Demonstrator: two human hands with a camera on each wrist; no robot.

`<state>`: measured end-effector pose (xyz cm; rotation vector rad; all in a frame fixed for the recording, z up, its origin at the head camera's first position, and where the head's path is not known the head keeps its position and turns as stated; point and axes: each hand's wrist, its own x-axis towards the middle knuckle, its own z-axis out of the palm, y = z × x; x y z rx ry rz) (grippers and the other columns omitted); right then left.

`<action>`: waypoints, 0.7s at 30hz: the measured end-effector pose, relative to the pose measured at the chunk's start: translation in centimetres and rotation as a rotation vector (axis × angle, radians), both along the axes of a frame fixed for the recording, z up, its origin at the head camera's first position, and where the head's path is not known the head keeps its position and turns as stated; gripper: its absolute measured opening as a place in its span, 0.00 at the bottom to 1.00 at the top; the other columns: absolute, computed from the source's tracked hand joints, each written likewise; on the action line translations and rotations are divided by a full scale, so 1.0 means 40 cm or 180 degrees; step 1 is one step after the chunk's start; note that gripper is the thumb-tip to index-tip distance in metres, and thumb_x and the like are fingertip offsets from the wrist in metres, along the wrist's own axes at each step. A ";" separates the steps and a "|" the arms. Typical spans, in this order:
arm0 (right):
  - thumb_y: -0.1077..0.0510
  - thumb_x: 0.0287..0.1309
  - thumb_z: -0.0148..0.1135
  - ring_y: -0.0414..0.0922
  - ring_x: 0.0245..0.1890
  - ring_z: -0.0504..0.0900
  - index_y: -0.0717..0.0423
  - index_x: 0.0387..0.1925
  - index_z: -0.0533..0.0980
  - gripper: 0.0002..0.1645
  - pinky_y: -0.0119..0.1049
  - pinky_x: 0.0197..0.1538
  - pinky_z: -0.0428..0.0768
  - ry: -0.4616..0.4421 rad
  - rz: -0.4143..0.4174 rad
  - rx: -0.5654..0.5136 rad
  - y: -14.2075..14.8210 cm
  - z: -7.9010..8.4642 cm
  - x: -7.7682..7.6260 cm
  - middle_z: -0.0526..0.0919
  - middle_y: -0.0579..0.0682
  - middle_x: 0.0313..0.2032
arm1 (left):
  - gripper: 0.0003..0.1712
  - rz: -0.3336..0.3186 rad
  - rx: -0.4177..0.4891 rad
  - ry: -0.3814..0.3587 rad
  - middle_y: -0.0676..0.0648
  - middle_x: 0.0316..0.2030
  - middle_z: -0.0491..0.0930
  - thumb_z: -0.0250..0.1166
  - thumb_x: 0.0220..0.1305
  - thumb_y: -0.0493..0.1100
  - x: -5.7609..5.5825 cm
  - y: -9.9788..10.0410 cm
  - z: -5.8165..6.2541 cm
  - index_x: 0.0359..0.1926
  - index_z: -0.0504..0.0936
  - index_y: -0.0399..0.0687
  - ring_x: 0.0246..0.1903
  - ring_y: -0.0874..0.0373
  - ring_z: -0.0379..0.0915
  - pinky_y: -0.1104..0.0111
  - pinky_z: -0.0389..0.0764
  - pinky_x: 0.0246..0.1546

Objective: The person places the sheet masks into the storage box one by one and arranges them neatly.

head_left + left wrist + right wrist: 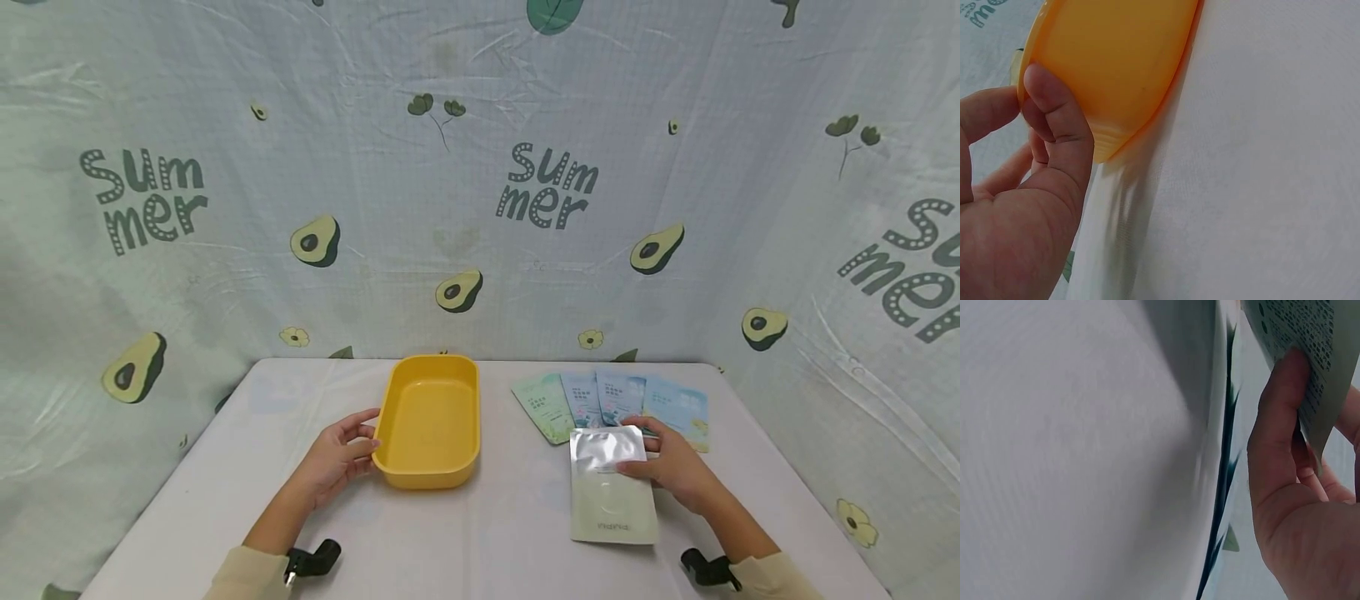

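Observation:
A yellow plastic tray with raised walls lies left of centre on the table, and no contents show inside. My left hand pinches its left rim, the thumb over the wall and the other fingers outside. On the right, my right hand grips a silver and pale green face mask packet by its right edge. In the right wrist view that packet is raised off the table, its printed side facing the camera. Some of the right fingers are hidden behind it.
Several flat packets lie fanned out beyond the held one: a green packet, two blue ones and a light blue packet at the far right. The white table ends at a printed curtain behind and at the sides.

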<state>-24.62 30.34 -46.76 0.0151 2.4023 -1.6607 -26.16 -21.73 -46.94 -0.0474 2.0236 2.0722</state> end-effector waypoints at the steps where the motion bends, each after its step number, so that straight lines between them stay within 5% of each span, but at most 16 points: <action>1: 0.60 0.51 0.79 0.50 0.45 0.86 0.58 0.74 0.60 0.53 0.48 0.42 0.88 0.0013 0.0012 -0.0028 -0.004 -0.001 0.000 0.79 0.69 0.59 | 0.39 -0.0003 0.0004 0.0000 0.48 0.45 0.73 0.63 0.69 0.32 0.000 0.000 0.000 0.78 0.60 0.43 0.37 0.56 0.79 0.71 0.86 0.41; 21: 0.61 0.56 0.75 0.50 0.42 0.88 0.58 0.76 0.57 0.52 0.47 0.40 0.89 0.0186 0.0149 -0.0501 -0.087 -0.010 -0.014 0.80 0.70 0.58 | 0.39 -0.0016 -0.0012 0.0004 0.48 0.45 0.73 0.63 0.69 0.32 -0.002 0.000 -0.002 0.78 0.59 0.43 0.37 0.55 0.79 0.70 0.87 0.41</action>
